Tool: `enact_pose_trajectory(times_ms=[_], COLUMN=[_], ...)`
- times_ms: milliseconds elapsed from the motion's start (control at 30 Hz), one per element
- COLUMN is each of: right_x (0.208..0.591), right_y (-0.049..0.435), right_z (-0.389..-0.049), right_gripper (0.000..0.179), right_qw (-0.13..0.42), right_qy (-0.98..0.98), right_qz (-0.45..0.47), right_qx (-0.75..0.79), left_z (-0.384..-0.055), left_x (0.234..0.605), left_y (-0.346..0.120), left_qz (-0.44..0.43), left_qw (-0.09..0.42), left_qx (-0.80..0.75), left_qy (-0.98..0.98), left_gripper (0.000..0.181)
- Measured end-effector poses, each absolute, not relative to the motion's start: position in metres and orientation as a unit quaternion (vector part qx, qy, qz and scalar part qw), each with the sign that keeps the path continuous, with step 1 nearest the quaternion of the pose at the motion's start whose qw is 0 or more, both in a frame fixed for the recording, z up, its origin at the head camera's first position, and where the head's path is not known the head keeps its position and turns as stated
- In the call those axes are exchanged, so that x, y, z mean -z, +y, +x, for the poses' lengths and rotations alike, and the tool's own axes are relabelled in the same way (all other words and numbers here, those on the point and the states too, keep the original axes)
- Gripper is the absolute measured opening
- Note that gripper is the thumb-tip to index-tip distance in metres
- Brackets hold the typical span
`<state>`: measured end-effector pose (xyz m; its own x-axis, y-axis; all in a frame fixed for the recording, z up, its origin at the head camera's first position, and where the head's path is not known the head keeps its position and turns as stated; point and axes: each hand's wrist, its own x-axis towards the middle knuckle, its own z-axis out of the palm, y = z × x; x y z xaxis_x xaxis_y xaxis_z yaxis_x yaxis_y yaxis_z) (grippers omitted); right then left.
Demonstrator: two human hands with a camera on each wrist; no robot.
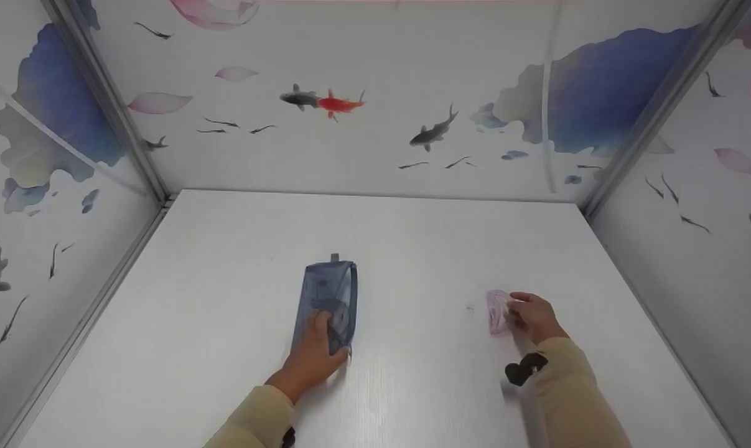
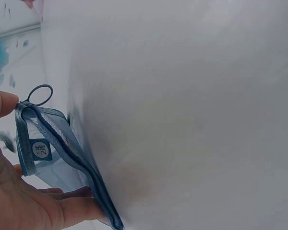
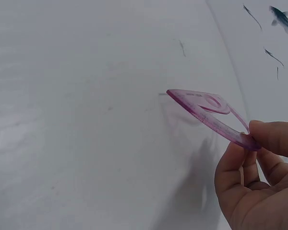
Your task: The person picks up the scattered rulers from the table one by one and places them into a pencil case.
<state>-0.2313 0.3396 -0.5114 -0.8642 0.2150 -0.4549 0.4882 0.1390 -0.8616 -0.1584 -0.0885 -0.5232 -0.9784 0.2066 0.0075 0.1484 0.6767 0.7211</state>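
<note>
In the head view my left hand (image 1: 313, 358) grips a blue mesh zip pencil case (image 1: 325, 277) by its near part. The thumb lies along one side and the fingers reach over the other. A loop and a small label show on the pencil case (image 2: 53, 143) in the left wrist view. To the right, my right hand (image 1: 535, 318) pinches a clear pink protractor (image 1: 497, 312) at one end between thumb and fingers. The protractor (image 3: 201, 112) is held tilted over the white table, and its shadow falls below it.
Both hands work over a white table (image 1: 412, 249). Walls printed with fish and petals, such as the back wall (image 1: 375, 155), enclose it on the left, right and far sides. A small faint mark (image 1: 470, 308) lies on the table left of the protractor.
</note>
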Motion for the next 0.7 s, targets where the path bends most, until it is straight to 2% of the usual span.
enact_pose_trajectory(times_ms=[700], right_x=[0.502], right_y=[0.315], right_z=[-0.239], right_gripper=[0.052], right_qw=[0.088], right_qy=[0.647], right_qz=[0.267], right_qx=[0.709], left_z=[-0.159], left_x=[0.524], left_y=[-0.090], left_qz=[0.098], left_qw=[0.044], left_qx=[-0.392], left_qy=[0.914], left_gripper=[0.071])
